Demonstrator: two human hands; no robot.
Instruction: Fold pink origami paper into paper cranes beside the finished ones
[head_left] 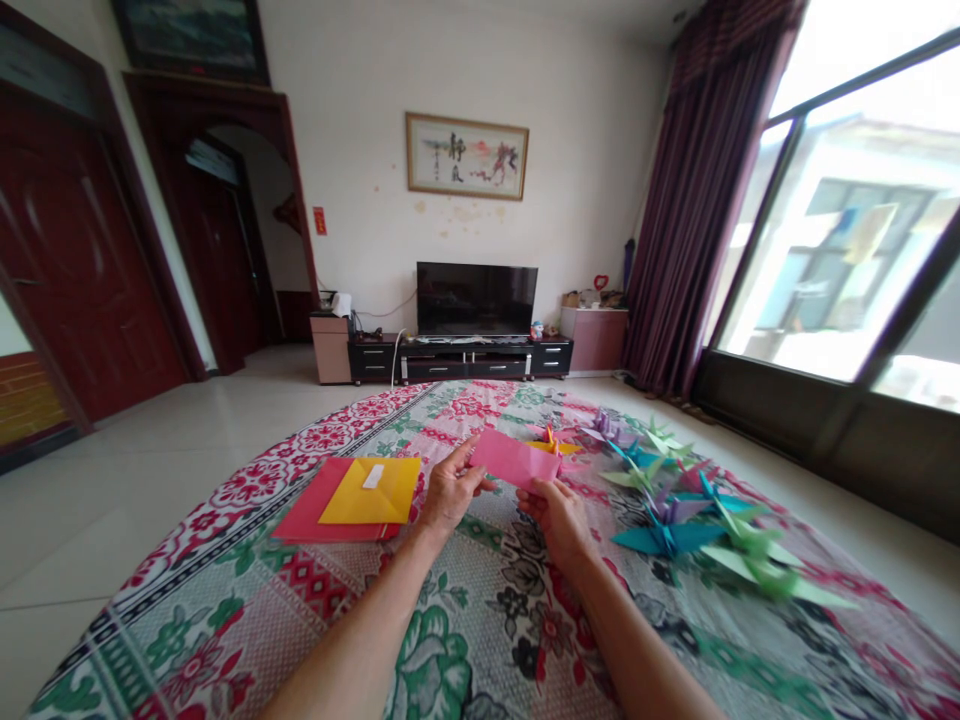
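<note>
A pink sheet of origami paper (514, 458), folded into a rectangle, is held up above the table between both hands. My left hand (452, 487) pinches its left end between thumb and fingers. At its lower right corner my right hand (559, 515) grips the paper, thumb on top. To the left of my left hand lies a stack of red paper (307, 505) with a yellow sheet (401, 490) on top, and a small white piece (373, 476) rests on that. Just behind the pink paper sits a yellow and pink folded crane (551, 440), partly hidden.
Several folded paper cranes in blue, green and purple, such as a blue crane (664, 538) and a green crane (761, 560), crowd the right side. A patterned tablecloth (427, 650) covers the round table. Beyond stand a television (477, 300) and a low black cabinet (465, 362).
</note>
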